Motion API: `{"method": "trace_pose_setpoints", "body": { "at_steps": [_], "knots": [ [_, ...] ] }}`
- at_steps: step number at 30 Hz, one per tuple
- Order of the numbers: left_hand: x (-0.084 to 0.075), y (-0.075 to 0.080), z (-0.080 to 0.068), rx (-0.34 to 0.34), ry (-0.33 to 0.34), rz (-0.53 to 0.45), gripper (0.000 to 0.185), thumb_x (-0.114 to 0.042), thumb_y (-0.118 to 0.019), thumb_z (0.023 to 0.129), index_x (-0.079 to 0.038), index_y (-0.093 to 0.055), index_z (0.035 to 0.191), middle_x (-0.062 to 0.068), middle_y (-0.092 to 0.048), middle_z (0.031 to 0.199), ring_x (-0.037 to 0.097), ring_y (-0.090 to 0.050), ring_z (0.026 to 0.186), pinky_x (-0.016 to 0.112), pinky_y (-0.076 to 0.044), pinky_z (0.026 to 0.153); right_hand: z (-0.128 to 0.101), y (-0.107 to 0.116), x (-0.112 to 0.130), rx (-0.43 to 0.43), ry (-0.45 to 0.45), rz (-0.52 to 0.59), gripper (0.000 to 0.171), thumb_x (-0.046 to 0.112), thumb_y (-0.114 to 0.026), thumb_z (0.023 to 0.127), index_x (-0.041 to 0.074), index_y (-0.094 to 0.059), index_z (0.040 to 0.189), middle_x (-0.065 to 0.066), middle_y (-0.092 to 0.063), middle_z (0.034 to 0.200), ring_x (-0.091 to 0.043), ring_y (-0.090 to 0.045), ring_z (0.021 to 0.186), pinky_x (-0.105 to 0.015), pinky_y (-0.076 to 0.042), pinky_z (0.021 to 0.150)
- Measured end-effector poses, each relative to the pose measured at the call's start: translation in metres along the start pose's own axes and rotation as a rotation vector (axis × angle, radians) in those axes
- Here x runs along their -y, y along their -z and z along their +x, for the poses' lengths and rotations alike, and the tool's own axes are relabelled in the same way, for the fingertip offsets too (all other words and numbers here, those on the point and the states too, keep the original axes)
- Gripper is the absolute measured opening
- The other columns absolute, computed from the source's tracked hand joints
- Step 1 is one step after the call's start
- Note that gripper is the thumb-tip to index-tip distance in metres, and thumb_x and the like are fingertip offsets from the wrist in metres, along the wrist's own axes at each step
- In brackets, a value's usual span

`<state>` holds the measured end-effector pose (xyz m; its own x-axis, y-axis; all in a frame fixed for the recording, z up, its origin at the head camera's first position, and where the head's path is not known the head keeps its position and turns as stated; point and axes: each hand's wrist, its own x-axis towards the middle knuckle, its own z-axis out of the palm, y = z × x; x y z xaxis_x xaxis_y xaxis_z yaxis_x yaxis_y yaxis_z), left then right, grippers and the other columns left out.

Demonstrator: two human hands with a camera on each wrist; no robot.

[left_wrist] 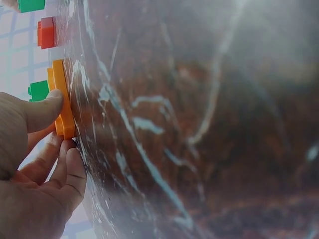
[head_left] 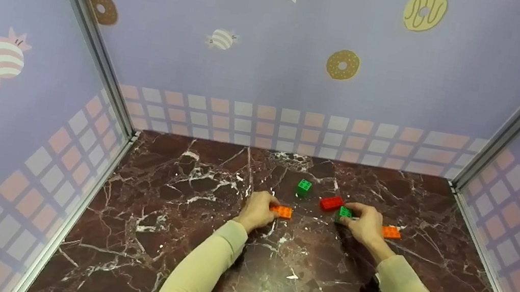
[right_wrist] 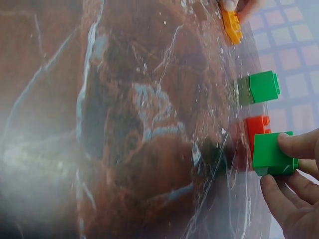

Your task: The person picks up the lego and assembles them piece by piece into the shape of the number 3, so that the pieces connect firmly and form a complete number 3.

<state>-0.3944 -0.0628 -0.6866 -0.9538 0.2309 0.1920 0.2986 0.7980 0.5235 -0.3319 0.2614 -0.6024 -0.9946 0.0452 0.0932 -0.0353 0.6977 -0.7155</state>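
On the dark red marble tabletop (head_left: 184, 238), the left hand (head_left: 258, 211) pinches a flat orange plastic brick (head_left: 281, 211) between thumb and fingers. The right hand (head_left: 366, 223) grips a green plastic brick (head_left: 344, 212) just beside a red plastic brick (head_left: 331, 203). Another green brick (head_left: 303, 187) sits behind, apart.

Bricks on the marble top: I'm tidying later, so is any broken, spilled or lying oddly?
Nothing stands out. The left hand pinches an orange brick, the right hand a green brick; the others sit flat and whole on the table.
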Motion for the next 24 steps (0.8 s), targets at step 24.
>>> {"method": "trace_pose_setpoints", "body": {
  "at_steps": [24],
  "knots": [
    [-0.004, 0.005, 0.000, 0.019, -0.003, -0.009, 0.023, -0.017, -0.089, 0.087, -0.017, -0.091, 0.109, 0.003, -0.088, 0.103, 0.022, -0.078, 0.092, 0.037, -0.065, 0.085, -0.003, -0.035, 0.037, 0.064, 0.084, 0.076, 0.039, 0.004, -0.089, 0.093, -0.001, -0.081, 0.130, -0.026, -0.083, 0.123, -0.040, -0.084, 0.109, -0.050, -0.068, 0.095]
  ]
}}
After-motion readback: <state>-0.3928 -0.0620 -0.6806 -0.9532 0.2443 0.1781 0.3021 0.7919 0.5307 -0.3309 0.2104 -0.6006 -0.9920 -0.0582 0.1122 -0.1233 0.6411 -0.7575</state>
